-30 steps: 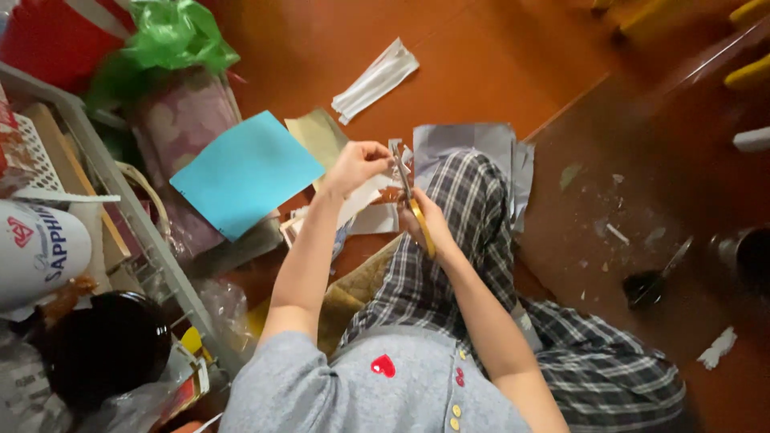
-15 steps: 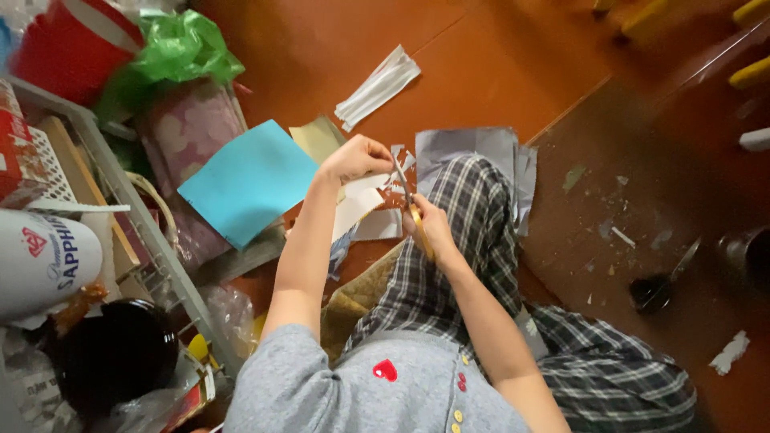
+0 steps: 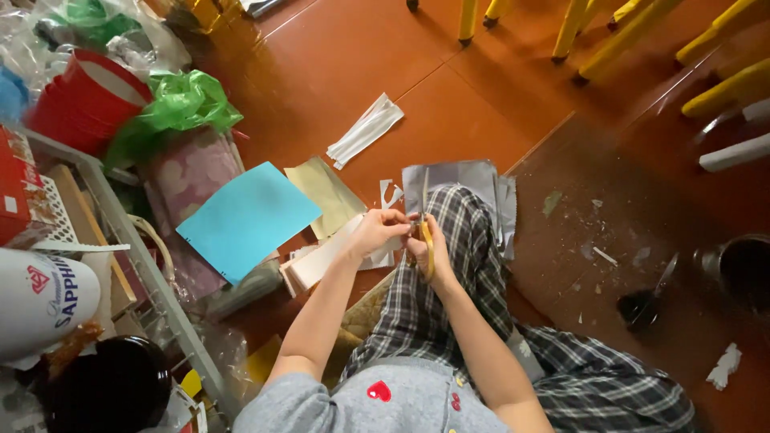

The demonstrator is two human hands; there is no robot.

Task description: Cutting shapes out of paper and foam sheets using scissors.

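Head view: right hand [image 3: 431, 240] fingers grip yellow-handled scissors [image 3: 425, 228].

Yellow-handled scissors [image 3: 425, 232], upright above knee

Scissors [image 3: 425, 232] mostly hidden by right hand [image 3: 429, 248] (grip unclear).

Bare floor [image 3: 449, 120] beyond paper sheets [image 3: 247, 218]
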